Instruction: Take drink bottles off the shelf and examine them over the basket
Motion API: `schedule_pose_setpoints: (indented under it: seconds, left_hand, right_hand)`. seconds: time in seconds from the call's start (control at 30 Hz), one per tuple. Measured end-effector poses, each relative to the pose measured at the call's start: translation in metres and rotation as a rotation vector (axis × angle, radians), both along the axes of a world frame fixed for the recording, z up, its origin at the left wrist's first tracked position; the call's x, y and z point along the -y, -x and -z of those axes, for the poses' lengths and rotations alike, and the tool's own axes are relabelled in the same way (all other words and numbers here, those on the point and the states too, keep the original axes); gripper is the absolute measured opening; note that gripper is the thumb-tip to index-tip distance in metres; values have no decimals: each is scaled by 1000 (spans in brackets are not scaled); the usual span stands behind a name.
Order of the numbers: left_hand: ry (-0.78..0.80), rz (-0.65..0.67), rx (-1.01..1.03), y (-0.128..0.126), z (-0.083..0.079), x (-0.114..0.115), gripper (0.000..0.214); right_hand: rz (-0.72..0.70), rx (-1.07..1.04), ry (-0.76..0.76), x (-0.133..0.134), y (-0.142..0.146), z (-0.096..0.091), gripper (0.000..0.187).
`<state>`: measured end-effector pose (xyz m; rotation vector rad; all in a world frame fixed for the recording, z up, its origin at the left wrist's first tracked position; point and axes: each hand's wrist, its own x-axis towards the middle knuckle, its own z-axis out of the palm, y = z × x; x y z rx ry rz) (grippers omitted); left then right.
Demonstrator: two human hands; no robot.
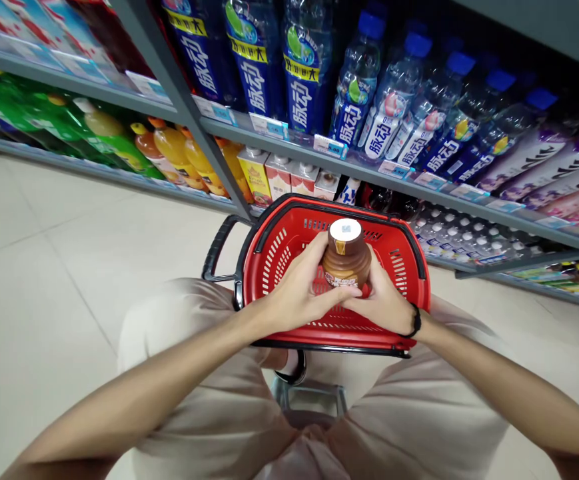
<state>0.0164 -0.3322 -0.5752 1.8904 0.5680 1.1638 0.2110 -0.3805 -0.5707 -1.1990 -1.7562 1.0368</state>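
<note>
I hold a brown drink bottle (346, 257) with a white cap upright over a red shopping basket (274, 257). My left hand (302, 287) wraps round its left side, fingers closed on the lower body. My right hand (382, 300) grips the right side and the base; a black band sits on that wrist. The basket rests on my knees and looks empty beneath the bottle.
Store shelves run across the back: blue-labelled drink bottles (299, 67) on the upper shelf (289, 130), orange and green bottles (174, 150) lower left, cartons (279, 177) behind the basket. The basket's black handle (219, 250) sticks out left. Pale tiled floor (44, 267) lies to the left.
</note>
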Motion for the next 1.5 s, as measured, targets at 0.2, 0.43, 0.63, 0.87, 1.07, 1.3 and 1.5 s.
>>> schedule_pose_setpoints:
  seconds: [0.2,0.43,0.63,0.87,1.07,1.3,1.5]
  left_hand:
    - [32,29,17,-1,0,1,75]
    - [44,20,23,-2,5,1,76]
    - [60,22,17,-3,4,2,74]
    - [100,31,27,-4,5,2,70]
    - [137,27,40,-5,6,2,69]
    - [211,41,71,-7,8,2,67]
    - [327,65,117,-9,10,3,67]
  right_hand:
    - [9,-2,2,2,2,-5,79]
    - [-5,16,23,4,-1,-2,86]
    - [-4,20,19,5,0,-3,86]
    - [-24,-42,65,5,2,-3,81]
    - [-22,-46,70,6,2,-2,81]
    - [-6,-68,100,6,2,1,83]
    - [3,-111,153,7,3,2,84]
